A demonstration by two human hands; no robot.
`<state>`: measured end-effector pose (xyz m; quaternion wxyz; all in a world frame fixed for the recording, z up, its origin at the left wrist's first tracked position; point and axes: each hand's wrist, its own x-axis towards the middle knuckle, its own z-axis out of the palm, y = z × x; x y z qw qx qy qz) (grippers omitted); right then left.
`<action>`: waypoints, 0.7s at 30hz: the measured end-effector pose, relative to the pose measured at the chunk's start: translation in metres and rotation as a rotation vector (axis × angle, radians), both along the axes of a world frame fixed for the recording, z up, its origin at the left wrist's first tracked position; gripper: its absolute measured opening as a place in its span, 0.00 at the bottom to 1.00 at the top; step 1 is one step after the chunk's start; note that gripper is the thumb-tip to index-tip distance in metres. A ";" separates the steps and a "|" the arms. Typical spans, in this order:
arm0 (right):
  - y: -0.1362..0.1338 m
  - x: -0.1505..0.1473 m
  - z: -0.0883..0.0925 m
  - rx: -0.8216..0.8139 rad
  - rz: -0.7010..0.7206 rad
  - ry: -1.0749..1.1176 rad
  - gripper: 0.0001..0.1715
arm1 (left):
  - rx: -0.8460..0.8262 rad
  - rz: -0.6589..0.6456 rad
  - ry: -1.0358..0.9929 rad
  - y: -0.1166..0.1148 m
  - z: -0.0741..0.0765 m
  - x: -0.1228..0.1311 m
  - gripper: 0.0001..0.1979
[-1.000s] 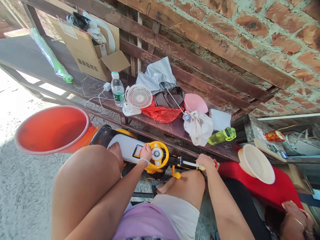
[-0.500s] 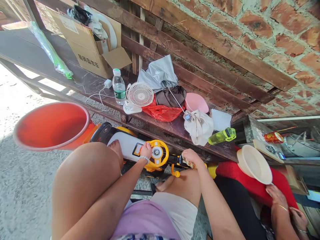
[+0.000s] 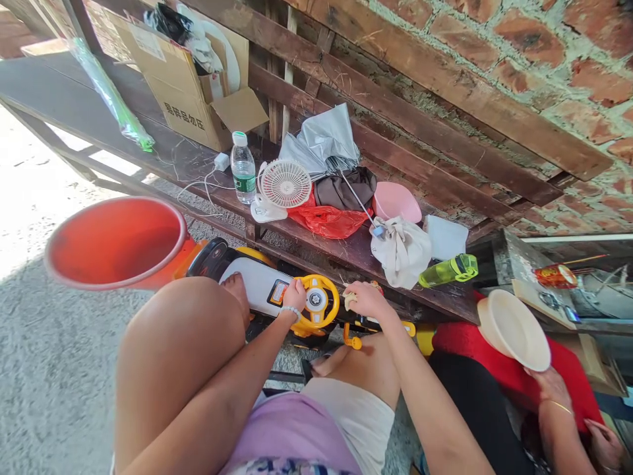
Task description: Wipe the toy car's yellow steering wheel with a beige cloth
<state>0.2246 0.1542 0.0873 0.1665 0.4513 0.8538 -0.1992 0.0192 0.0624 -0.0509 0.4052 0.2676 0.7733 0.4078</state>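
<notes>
A yellow steering wheel [image 3: 321, 302] with a white hub belongs to a toy ride-on vehicle [image 3: 250, 282] with a white seat. My left hand [image 3: 295, 297], a beaded bracelet on its wrist, is closed round the wheel's left rim. Just right of the wheel, my right hand [image 3: 366, 299] is closed on a crumpled pale cloth [image 3: 351, 301], mostly hidden by my fingers. A small reddish patch shows behind that hand, too little to name. Below it, a yellow pedal-like part [image 3: 353, 340] juts out from the vehicle.
An orange bucket [image 3: 184, 231] stands at left. Along the wooden bench [image 3: 316, 241] lie a water bottle [image 3: 244, 173], a small fan [image 3: 285, 185], a silver umbrella [image 3: 321, 142], a cloth bag [image 3: 403, 254] and a green bottle [image 3: 449, 269]. At right, another person's hand [image 3: 551, 389] holds a cream bowl [image 3: 517, 333].
My right hand has moved left and slightly up with the cloth, nearer the steering wheel. My left hand stays on the rim. The whole view has shifted a little.
</notes>
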 end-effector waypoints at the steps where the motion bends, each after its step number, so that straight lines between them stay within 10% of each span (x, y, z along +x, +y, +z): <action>1: 0.000 -0.008 -0.006 -0.033 0.027 -0.099 0.18 | 0.001 -0.003 0.004 0.000 0.000 0.000 0.15; 9: 0.027 -0.022 -0.050 -0.249 -0.104 -0.279 0.22 | -0.005 -0.005 0.017 -0.001 -0.001 0.001 0.13; 21: 0.040 0.027 -0.061 -0.287 -0.327 -0.140 0.03 | 0.014 -0.028 0.009 -0.003 -0.005 -0.001 0.15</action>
